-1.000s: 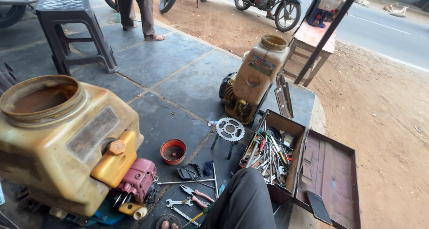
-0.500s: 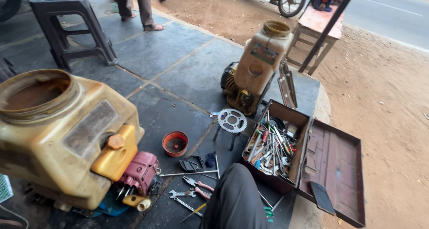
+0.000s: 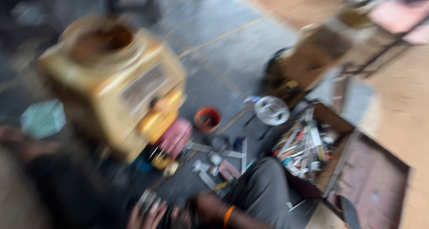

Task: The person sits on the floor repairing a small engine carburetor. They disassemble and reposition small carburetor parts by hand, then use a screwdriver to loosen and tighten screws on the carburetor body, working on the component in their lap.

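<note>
The view is badly blurred. At the bottom edge my right hand (image 3: 203,207), with an orange band on the wrist, reaches left over the floor. My left hand (image 3: 146,215) is beside it, its fingers next to a small dark metal part (image 3: 148,198). The blur hides whether either hand grips anything. Just above them lie loose hand tools (image 3: 219,168) on the dark floor. A large yellow sprayer tank (image 3: 111,77) with a pink engine part (image 3: 175,137) stands at the left. My knee in grey trousers (image 3: 268,188) is at the right.
A small orange cup (image 3: 207,119) and a round metal sprocket (image 3: 271,110) lie mid-floor. An open brown toolbox (image 3: 357,175) full of tools sits at the right. A second sprayer (image 3: 308,54) stands behind it. Sandy ground lies to the right.
The camera has swung down and to the right, blurring everything. Both hands have come into view at the bottom edge, where only my knee showed before.
</note>
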